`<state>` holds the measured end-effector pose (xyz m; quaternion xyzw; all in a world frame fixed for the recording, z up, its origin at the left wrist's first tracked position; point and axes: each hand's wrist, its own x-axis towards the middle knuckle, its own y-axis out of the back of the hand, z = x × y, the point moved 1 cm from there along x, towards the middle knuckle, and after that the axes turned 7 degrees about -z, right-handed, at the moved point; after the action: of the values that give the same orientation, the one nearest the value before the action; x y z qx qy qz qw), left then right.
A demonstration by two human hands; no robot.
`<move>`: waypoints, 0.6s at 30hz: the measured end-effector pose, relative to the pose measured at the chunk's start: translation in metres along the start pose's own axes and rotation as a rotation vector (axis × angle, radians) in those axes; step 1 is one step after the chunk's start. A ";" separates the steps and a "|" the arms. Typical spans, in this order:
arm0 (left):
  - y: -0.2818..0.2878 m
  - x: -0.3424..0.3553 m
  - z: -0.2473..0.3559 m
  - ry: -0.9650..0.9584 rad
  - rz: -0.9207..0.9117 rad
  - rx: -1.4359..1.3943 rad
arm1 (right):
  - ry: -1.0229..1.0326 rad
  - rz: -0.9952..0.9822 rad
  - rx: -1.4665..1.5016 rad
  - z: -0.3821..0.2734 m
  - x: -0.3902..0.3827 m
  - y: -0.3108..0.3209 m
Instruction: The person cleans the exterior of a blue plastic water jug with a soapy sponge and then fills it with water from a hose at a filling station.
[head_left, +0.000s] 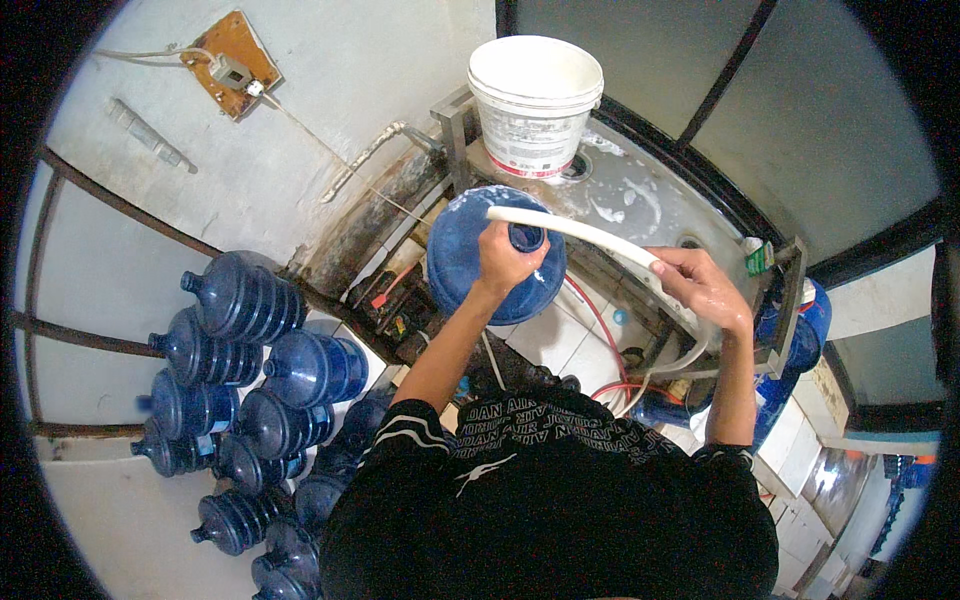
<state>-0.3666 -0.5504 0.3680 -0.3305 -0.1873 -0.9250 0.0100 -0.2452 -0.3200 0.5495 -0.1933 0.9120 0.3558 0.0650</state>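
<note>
A large blue water jug [462,262] stands in front of me with its round mouth turned up, white suds along its upper edge. My left hand [507,257] is closed around the jug's neck, the thumb side toward the opening. In my right hand [700,285] is a thick white hose [590,228], pinched between thumb and fingers. The hose arches leftward over the jug, and its free end lies above the jug's shoulder, just past the mouth. Behind my right hand the hose curves down toward the floor. Both hands look wet.
A white bucket [535,110] stands on a wet metal counter [640,185] beyond the jug. Several blue jugs [250,300] are stacked at the left. A red hose [600,318] runs below the counter. An electrical socket [232,72] sits on the wall, its cord hanging toward the counter.
</note>
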 end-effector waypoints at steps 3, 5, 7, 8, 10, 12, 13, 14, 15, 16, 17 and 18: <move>0.001 -0.003 0.006 -0.071 0.010 0.006 | -0.005 0.001 -0.023 0.001 0.008 -0.004; 0.003 -0.002 0.014 -0.149 0.036 -0.023 | 0.038 0.037 -0.034 0.000 0.013 -0.007; 0.003 -0.009 0.005 -0.156 0.002 -0.014 | 0.045 0.070 -0.042 0.004 0.019 -0.009; 0.003 -0.011 0.005 -0.152 0.005 -0.027 | 0.048 0.087 -0.045 0.007 0.021 -0.010; 0.006 -0.012 0.007 -0.160 0.043 -0.048 | 0.094 0.117 -0.039 0.018 0.024 -0.010; 0.011 -0.008 0.010 -0.133 0.080 -0.024 | 0.103 0.143 -0.033 0.023 0.021 -0.007; 0.015 -0.007 0.009 -0.117 0.098 -0.009 | 0.091 0.150 -0.026 0.025 0.018 -0.006; 0.017 -0.004 0.007 -0.099 0.105 0.001 | 0.078 0.158 -0.019 0.024 0.015 -0.006; 0.019 -0.003 0.004 -0.072 0.126 -0.005 | 0.016 0.144 -0.022 0.020 0.011 -0.005; 0.021 -0.002 0.000 -0.048 0.145 -0.009 | -0.045 0.131 -0.023 0.013 0.005 -0.002; 0.022 0.000 -0.005 -0.023 0.164 -0.015 | -0.106 0.119 -0.024 0.009 0.001 -0.001; 0.024 0.004 -0.009 -0.023 0.208 0.016 | -0.082 0.123 -0.021 0.010 -0.001 -0.002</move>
<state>-0.3717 -0.5750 0.3722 -0.3588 -0.1595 -0.9135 0.1065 -0.2437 -0.3142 0.5413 -0.1229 0.9150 0.3762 0.0782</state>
